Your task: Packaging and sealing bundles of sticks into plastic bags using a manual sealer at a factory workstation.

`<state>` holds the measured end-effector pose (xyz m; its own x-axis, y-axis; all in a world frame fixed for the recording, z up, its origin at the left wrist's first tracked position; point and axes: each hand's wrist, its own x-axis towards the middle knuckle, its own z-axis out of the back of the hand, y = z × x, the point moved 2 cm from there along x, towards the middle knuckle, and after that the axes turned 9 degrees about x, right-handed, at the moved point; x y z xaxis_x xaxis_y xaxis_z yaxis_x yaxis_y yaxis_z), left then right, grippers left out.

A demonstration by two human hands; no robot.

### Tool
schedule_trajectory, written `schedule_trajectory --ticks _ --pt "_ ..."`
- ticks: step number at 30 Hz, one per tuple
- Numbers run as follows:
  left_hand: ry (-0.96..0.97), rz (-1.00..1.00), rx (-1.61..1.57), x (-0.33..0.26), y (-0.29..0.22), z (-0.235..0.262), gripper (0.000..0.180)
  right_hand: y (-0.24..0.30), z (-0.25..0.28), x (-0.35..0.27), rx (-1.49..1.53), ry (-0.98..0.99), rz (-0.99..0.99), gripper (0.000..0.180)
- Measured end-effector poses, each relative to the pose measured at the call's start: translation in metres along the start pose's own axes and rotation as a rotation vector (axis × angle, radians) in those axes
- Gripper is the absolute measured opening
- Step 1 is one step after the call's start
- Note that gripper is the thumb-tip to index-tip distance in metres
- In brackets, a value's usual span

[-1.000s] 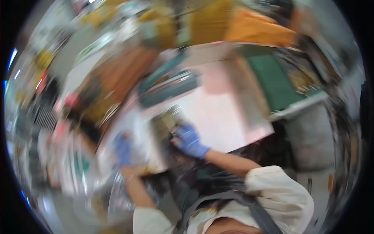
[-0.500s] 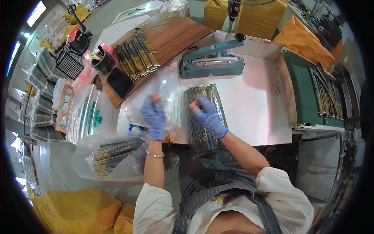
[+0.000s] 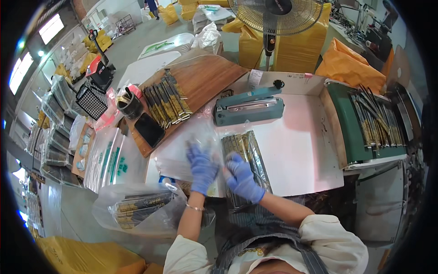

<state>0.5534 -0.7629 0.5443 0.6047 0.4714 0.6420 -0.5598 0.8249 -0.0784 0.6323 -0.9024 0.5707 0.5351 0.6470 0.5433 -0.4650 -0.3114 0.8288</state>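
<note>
My left hand (image 3: 203, 170), in a blue-and-white knitted glove, is over a stack of clear plastic bags (image 3: 178, 157). Its fingers look stretched out, though the tips are blurred. Close beside it, my right hand (image 3: 245, 180), gloved the same way, has its fingers curled in. Whatever they may pinch is too small to make out. Under the right hand lies a clear bag of long black-and-gold packets (image 3: 258, 160), flat on the white worktop (image 3: 301, 150).
Behind the packets stands a teal bag sealer (image 3: 248, 109). On the wooden board (image 3: 205, 75) lie more black-and-gold packets (image 3: 166, 100), a black phone (image 3: 149, 129) and a dark cup (image 3: 130, 106). More packets rest on a green surface (image 3: 340, 118) at right. A plastic-wrapped bundle (image 3: 141, 210) is at left.
The view has tilted up, so the bench sits lower in it. My left hand has moved right over the clear bags, closer to my right hand. The right hand stays by the bagged packets.
</note>
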Motion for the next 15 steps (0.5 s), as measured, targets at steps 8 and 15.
schedule_trajectory --ticks 8,15 --pt "0.202 -0.128 -0.221 -0.028 -0.021 -0.019 0.055 -0.043 0.008 0.023 -0.381 0.048 0.05 0.056" --pt "0.138 -0.268 -0.401 -0.023 -0.06 0.04 0.041 -0.114 0.147 0.043 -0.432 -0.154 -0.148 0.073"
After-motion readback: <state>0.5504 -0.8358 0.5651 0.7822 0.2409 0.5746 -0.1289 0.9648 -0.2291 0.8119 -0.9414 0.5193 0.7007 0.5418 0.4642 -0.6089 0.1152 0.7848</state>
